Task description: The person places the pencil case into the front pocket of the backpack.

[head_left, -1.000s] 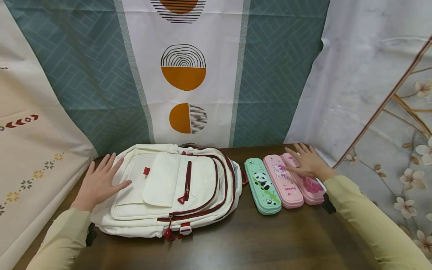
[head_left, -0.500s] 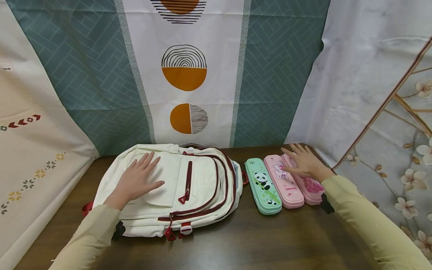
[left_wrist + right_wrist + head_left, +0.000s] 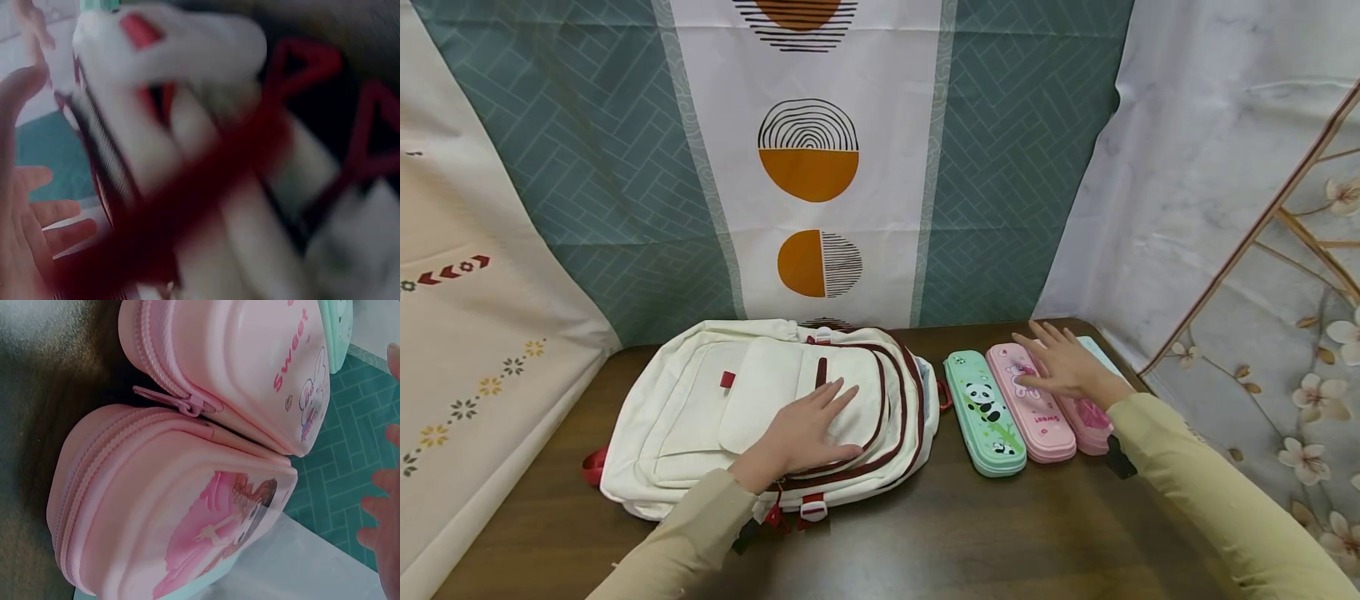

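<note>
A white backpack (image 3: 692,417) with dark red zips lies flat on the table. My left hand (image 3: 805,429) is spread over its front pocket, fingers straight and holding nothing; whether it touches the cloth I cannot tell. Close up and blurred in the left wrist view are the bag's side and red zip pulls (image 3: 306,65). My right hand (image 3: 1067,364), fingers spread, hovers above a row of pencil cases. These are a green panda case (image 3: 983,412), a pink rabbit case (image 3: 1037,421), a pink case with a girl on it (image 3: 156,481), and a pale teal one (image 3: 1099,352), mostly hidden.
The brown wooden table (image 3: 925,542) extends in front of the bag and cases. A patterned curtain (image 3: 842,192) hangs behind it, with a cream cloth (image 3: 497,333) at the left and a floral marble-print sheet (image 3: 1262,333) at the right.
My left hand has swept right across the backpack, from its left end to the front pocket. My right hand has shifted slightly left above the pencil cases, uncovering part of the teal one.
</note>
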Action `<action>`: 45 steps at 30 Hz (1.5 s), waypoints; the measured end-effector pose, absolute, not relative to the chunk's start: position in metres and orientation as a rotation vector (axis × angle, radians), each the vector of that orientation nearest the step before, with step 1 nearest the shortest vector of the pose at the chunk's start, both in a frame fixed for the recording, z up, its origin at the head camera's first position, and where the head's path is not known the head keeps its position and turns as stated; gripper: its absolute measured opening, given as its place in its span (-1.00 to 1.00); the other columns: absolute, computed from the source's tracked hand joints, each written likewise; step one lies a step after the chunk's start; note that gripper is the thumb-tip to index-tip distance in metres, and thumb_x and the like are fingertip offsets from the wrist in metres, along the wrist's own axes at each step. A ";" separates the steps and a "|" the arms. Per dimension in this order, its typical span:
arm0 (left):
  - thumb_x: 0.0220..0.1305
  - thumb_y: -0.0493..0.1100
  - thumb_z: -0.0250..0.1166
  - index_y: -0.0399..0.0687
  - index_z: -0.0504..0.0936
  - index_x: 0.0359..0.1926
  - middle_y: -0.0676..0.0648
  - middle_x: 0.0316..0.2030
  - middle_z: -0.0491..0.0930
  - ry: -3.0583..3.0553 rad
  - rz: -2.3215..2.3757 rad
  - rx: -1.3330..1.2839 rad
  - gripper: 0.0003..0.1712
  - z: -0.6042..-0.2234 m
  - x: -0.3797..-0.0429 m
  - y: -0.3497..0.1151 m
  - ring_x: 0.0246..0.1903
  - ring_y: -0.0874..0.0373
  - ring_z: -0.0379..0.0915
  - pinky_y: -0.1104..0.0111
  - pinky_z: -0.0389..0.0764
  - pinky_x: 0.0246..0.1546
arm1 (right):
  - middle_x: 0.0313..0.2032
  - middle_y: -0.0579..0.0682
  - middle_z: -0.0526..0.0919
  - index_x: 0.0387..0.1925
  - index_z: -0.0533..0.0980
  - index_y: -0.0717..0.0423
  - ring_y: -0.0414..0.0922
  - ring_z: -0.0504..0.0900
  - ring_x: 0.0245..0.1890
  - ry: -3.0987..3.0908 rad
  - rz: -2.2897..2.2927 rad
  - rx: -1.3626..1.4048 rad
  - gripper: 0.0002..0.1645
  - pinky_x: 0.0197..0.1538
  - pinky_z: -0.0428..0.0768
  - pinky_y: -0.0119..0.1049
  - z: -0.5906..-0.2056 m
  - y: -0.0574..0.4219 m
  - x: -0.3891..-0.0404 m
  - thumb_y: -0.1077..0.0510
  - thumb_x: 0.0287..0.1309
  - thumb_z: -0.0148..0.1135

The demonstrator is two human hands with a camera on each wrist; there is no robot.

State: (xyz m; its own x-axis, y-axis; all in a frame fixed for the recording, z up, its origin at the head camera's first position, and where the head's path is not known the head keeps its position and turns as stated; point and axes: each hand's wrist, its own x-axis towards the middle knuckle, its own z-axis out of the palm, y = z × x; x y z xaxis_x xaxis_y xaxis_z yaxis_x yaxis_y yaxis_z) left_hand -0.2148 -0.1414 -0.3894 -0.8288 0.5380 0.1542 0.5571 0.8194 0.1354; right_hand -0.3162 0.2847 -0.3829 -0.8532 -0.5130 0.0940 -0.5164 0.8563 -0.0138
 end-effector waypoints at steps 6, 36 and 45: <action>-0.02 0.34 0.19 0.03 0.18 0.34 -0.16 0.24 0.27 -2.873 -0.295 -0.899 -0.05 -0.402 -0.212 -0.121 0.15 -0.06 0.26 0.09 0.44 -0.10 | 0.32 0.34 0.00 0.33 0.11 0.13 0.32 -0.03 0.28 -2.945 0.072 0.837 -0.03 0.20 -0.11 0.27 -0.385 0.282 -0.314 -0.36 0.02 0.02; 0.09 -0.47 0.15 -0.07 0.50 0.10 -0.10 -0.34 0.48 -2.500 -0.568 -0.789 -0.48 -0.408 -0.211 -0.113 -0.70 0.26 0.14 0.45 0.28 -0.67 | 0.33 0.32 -0.02 0.35 0.07 0.10 0.29 -0.10 0.31 -2.969 0.145 0.847 -0.03 0.24 -0.17 0.21 -0.387 0.276 -0.302 -0.34 0.03 0.03; 0.23 -0.46 0.00 -0.06 0.46 0.15 -0.13 -0.24 0.43 -2.573 -0.759 -0.618 -0.50 -0.382 -0.208 -0.131 -0.53 0.17 0.26 0.36 0.36 -0.50 | 0.33 0.31 -0.03 0.34 0.08 0.11 0.29 -0.10 0.31 -2.965 0.167 0.855 -0.03 0.24 -0.17 0.21 -0.386 0.275 -0.299 -0.33 0.02 0.04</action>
State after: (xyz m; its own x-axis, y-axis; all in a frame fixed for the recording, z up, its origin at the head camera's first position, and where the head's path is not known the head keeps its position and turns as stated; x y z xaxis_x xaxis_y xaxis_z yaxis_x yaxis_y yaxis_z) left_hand -0.2084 -0.1306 -0.3820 -0.8282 0.2995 0.4737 0.5087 0.7564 0.4111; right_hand -0.2988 0.2750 -0.3865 -0.8457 -0.5277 0.0793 -0.5333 0.8411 -0.0897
